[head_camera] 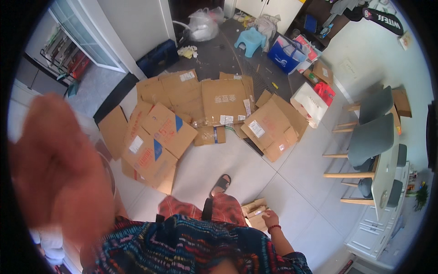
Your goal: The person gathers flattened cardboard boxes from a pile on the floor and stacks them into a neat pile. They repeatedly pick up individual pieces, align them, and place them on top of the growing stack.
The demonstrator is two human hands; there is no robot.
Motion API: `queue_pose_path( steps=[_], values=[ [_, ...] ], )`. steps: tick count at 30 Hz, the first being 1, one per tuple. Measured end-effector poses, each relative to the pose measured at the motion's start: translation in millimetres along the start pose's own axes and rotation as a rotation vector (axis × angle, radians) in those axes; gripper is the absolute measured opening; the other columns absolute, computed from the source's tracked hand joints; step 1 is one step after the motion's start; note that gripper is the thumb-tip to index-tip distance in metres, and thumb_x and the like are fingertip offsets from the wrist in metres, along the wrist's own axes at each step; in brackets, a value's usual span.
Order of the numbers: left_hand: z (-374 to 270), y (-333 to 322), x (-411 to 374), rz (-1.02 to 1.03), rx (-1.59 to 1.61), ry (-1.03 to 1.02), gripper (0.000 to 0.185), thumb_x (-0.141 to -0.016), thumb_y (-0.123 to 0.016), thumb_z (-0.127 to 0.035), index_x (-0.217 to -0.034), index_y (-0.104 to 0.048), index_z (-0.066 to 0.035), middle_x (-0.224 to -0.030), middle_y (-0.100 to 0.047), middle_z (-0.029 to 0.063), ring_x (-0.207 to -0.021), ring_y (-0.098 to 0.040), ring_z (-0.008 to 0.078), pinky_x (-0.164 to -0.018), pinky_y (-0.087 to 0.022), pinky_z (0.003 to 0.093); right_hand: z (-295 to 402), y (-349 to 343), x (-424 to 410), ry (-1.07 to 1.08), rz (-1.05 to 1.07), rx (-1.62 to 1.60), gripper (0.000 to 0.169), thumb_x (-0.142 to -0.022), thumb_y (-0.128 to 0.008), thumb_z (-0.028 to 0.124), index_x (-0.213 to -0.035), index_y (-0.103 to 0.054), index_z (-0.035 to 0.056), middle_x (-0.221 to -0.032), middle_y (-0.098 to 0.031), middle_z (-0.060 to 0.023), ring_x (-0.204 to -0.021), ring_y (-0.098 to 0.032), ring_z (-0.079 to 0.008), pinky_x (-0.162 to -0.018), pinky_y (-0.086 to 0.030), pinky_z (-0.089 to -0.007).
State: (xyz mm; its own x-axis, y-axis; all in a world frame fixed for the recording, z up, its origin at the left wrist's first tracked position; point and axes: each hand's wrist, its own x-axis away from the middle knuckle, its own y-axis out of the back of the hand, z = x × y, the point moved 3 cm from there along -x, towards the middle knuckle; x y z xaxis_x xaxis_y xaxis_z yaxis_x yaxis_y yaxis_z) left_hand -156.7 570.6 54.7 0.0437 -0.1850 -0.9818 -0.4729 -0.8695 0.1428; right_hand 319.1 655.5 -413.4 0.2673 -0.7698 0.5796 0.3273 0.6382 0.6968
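My left hand is raised close to the camera at the left, large and blurred; its fingers are not clear. Low on the right, my right hand, with a red bead bracelet at the wrist, grips the edge of a small folded cardboard box beside my leg. Before me, flattened cardboard boxes lie in an arc on the tiles: a printed one with blue triangles at the left, a wide brown one in the middle and a labelled one at the right. A small taped carton lies below the middle one.
A light blue stool, a blue bag and a white paper bag stand beyond the cardboard. Grey chairs and a table are at the right. A dark blue case leans by the door frame.
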Motion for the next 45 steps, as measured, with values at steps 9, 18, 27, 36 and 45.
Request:
queue_pose_path(
  steps=[9,18,27,36,45],
  values=[
    [110.2,40.7,226.8,0.528,-0.895,0.976,0.039,-0.069,-0.057,-0.009,-0.107,-0.049,-0.008,-0.096,-0.056,0.0056,-0.059,-0.048,0.0126,-0.055,-0.04,0.0229,-7.4,71.8,-74.4,-0.071,-0.014,-0.128,0.026,-0.064,-0.064,0.013,-0.088,-0.058,0.0034,-0.089,-0.06,-0.0104,-0.086,-0.056,-0.0205,-0.075,-0.044,-0.0284],
    [87.9,145.6,459.4,1.133,-1.156,1.696,0.023,-0.067,-0.058,-0.015,-0.088,-0.056,-0.005,-0.084,-0.058,0.0133,-0.069,-0.058,0.0244,-0.058,-0.047,0.0335,119.7,112.9,-157.6,0.18,0.101,-0.161,0.027,-0.068,-0.061,0.011,-0.094,-0.057,0.0044,-0.091,-0.059,-0.0094,-0.075,-0.058,-0.0158,-0.065,-0.046,-0.0249],
    [136.8,115.3,490.7,0.589,-0.709,2.238,0.02,-0.068,-0.057,-0.013,-0.085,-0.057,-0.003,-0.07,-0.058,0.0103,-0.042,-0.054,0.0187,-0.036,-0.043,0.0294,316.4,153.8,-270.9,0.241,0.192,-0.171,0.03,-0.069,-0.06,0.012,-0.097,-0.055,0.0021,-0.091,-0.058,-0.0095,-0.073,-0.057,-0.0156,-0.065,-0.045,-0.0253],
    [244.7,70.3,434.2,0.339,-0.492,2.346,0.023,-0.071,-0.056,-0.014,-0.092,-0.054,-0.005,-0.069,-0.058,0.007,-0.039,-0.053,0.0165,-0.029,-0.036,0.0262,351.2,201.4,-321.4,0.189,0.078,0.075,0.027,-0.067,-0.062,0.011,-0.093,-0.057,0.0058,-0.088,-0.058,-0.0097,-0.072,-0.058,-0.0174,-0.065,-0.046,-0.0274],
    [261.5,70.5,419.6,0.184,-0.608,2.352,0.025,-0.072,-0.054,-0.013,-0.094,-0.054,-0.002,-0.075,-0.059,0.0092,-0.039,-0.053,0.0163,-0.029,-0.037,0.0256,443.8,211.9,-415.5,0.354,0.171,0.244,0.026,-0.067,-0.061,0.015,-0.091,-0.057,0.0069,-0.092,-0.058,-0.0113,-0.075,-0.058,-0.022,-0.068,-0.046,-0.0307]
  ],
)
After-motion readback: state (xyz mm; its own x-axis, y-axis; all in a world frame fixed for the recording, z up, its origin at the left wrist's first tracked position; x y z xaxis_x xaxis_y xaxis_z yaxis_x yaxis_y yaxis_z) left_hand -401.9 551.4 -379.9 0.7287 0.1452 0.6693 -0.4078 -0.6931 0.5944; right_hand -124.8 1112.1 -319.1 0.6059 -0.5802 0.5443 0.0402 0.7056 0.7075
